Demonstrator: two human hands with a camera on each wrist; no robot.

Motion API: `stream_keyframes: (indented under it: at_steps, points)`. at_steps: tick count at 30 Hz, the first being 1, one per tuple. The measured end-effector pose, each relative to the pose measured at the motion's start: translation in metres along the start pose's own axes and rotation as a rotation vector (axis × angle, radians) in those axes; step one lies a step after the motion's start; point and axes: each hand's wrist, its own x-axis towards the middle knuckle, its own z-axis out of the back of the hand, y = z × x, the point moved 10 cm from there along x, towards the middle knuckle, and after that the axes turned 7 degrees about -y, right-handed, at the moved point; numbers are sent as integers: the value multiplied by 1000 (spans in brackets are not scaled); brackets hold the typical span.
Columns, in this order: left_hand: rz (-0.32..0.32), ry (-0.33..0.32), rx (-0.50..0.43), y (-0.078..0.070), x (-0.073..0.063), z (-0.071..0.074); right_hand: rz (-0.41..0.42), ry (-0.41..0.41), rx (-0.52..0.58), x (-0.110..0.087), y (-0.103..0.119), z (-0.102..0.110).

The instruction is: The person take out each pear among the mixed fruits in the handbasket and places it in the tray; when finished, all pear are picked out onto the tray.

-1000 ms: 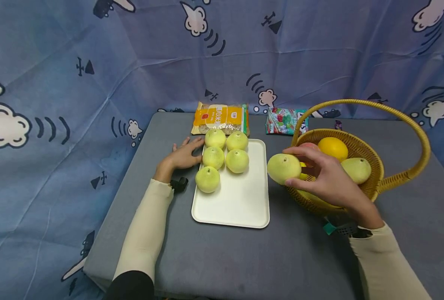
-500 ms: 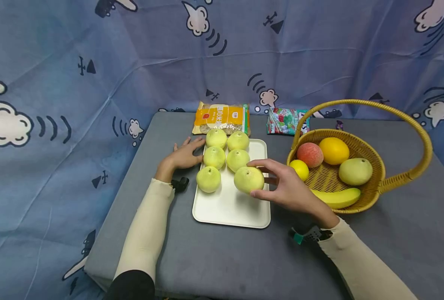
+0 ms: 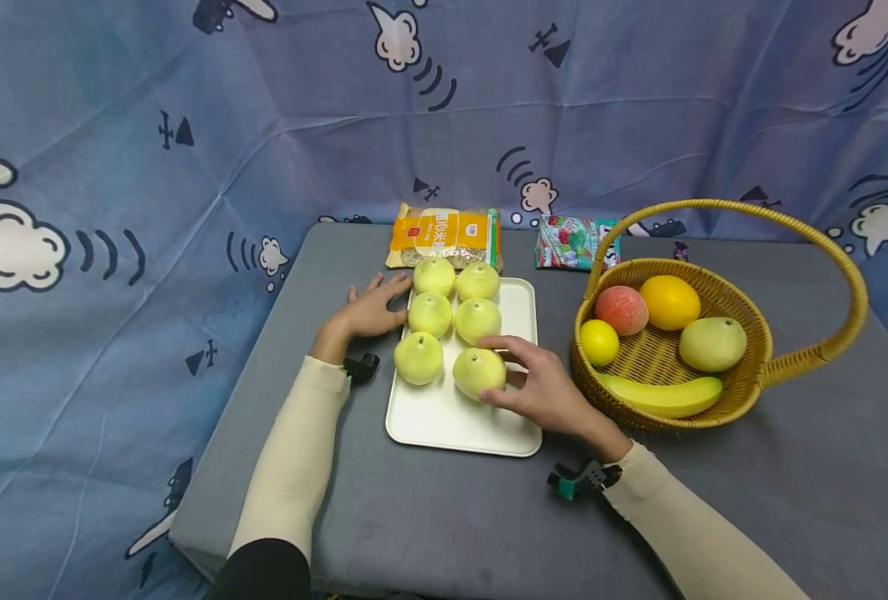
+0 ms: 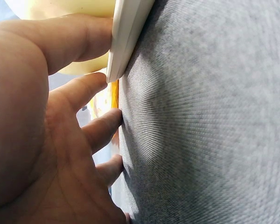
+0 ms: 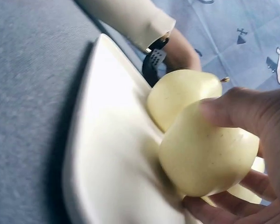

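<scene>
My right hand [image 3: 544,390] grips a pale yellow-green pear [image 3: 478,372] between thumb and fingers, close over the white tray [image 3: 451,425]. In the right wrist view this pear [image 5: 207,151] overlaps another pear [image 5: 179,95] that has a short stem. Several more pears stand in two columns on the tray, among them a front-left pear [image 3: 418,358]. My left hand [image 3: 372,310] lies with fingers spread at the tray's left edge. In the left wrist view its thumb and a fingertip meet the tray's rim [image 4: 123,42], while other fingertips rest on the grey cloth.
To the right stands a wicker basket [image 3: 760,333] with a tall handle, holding a peach [image 3: 620,310], an orange [image 3: 669,302], a lemon [image 3: 599,342], a banana [image 3: 669,397] and a green fruit [image 3: 712,344]. Behind the tray lie a yellow grain bag [image 3: 444,237] and a candy packet [image 3: 574,242].
My right hand has carried the pear left from beside the basket to over the tray and lowered it beside the front-left pear. The left hand stays at the tray's edge.
</scene>
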Motion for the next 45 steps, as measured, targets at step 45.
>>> stream_keyframes:
  at_steps: [45]
  points:
    - [4, 7, -13, 2, 1, 0, 48, 183, -367, 0, 36, 35]
